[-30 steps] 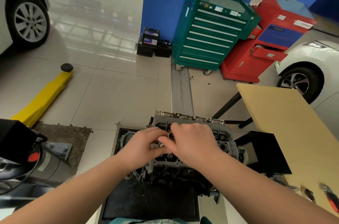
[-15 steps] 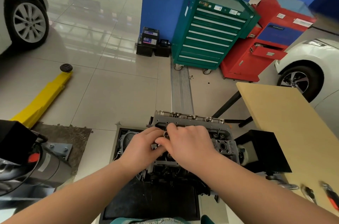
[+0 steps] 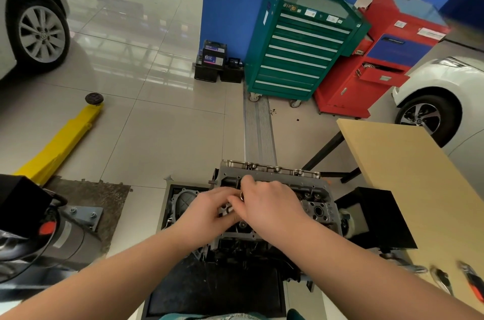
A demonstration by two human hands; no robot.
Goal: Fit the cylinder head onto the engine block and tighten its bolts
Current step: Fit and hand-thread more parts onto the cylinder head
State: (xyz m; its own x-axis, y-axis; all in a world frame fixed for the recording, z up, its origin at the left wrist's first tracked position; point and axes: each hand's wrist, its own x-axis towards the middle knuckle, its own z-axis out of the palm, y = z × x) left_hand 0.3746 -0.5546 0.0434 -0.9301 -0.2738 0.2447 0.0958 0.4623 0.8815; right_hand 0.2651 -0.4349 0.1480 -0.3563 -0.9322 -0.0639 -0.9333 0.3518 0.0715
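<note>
The grey cylinder head (image 3: 315, 198) sits on top of the dark engine block (image 3: 251, 254), low in the middle of the view. Both my hands work over its left half. My right hand (image 3: 269, 205) has its fingers curled and pinches a small metal bolt (image 3: 241, 196) with a round top. My left hand (image 3: 209, 211) meets it from the left, fingertips closed on the same small part. My hands hide what lies below the bolt on the head.
A wooden table (image 3: 408, 188) stands at the right with pliers (image 3: 474, 283) near its front edge. A black box (image 3: 379, 217) sits beside the engine. A yellow lift arm (image 3: 60, 144) and grey motor (image 3: 52, 238) lie left. Green tool cabinet (image 3: 296, 42) behind.
Both hands stay over the left half of the head; the fingers shifted slightly around the small bolt. Nothing else moved.
</note>
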